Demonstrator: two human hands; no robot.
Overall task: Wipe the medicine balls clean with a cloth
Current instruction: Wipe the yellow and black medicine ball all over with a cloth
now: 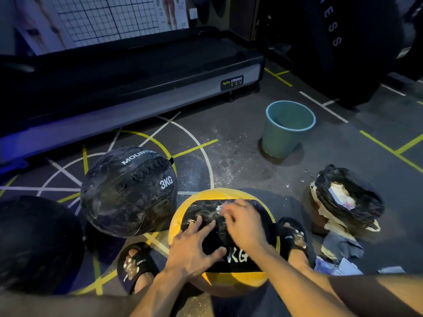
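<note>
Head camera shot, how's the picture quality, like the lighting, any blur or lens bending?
Head view: dim, bluish light with dark shadow at the left edge; the right hand is motion-blurred over the yellow ball, while the left hand and the 3KG ball stay fairly sharp; wide-angle bending curves the treadmill; wet floor spots near the bucket glint.

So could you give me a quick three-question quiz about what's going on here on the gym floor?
1. True or false: both hands are on the yellow and black medicine ball.
2. What weight is printed on the all-black medicine ball beside it?
3. Which stands beyond the yellow ball, on the wet floor? A) a round pale green plastic bucket B) a red crate C) a metal stool

Key: 1. True: the left hand lies spread on it, and the right hand is on top; whether it holds a cloth cannot be told. 2. 3KG. 3. A.
</note>
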